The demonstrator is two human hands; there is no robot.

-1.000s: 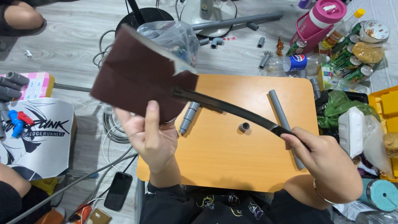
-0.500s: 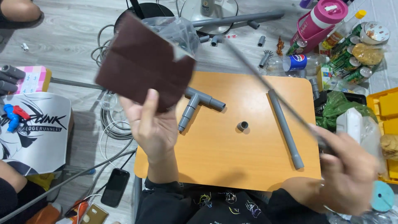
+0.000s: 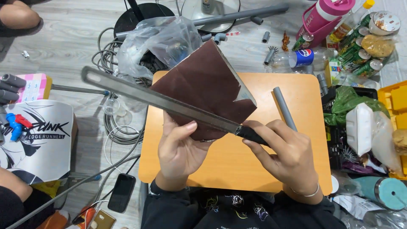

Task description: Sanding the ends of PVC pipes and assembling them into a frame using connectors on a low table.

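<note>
Seated over a small orange table [image 3: 237, 169], a person holds a sheet of dark brown sandpaper [image 3: 207, 91] up in the left hand [image 3: 180, 150], thumb pressed against its lower edge and fingers closed behind it. The right hand [image 3: 284, 154] is wrapped tight around the black handle of a long flat metal blade [image 3: 157, 98], which lies across the face of the sandpaper and runs out to the upper left, ending in a slotted tip above the floor. Blade and sheet touch along the sheet's lower half. A thin bracelet [image 3: 308, 194] circles the right wrist.

A grey plastic pipe [image 3: 283, 106] lies on the table just behind the right hand, partly hidden by it. Beyond the table's far left corner, a crumpled clear plastic bag [image 3: 159, 40] sits on a tangle of grey cables [image 3: 121, 127]. Bottles and cans [image 3: 356, 51] crowd the floor at upper right, near a pink flask [image 3: 324, 15]. A black phone [image 3: 121, 192] rests on the floor at lower left, beside a printed white board [image 3: 40, 140]. More grey pipe fittings [image 3: 12, 85] lie at the left edge.
</note>
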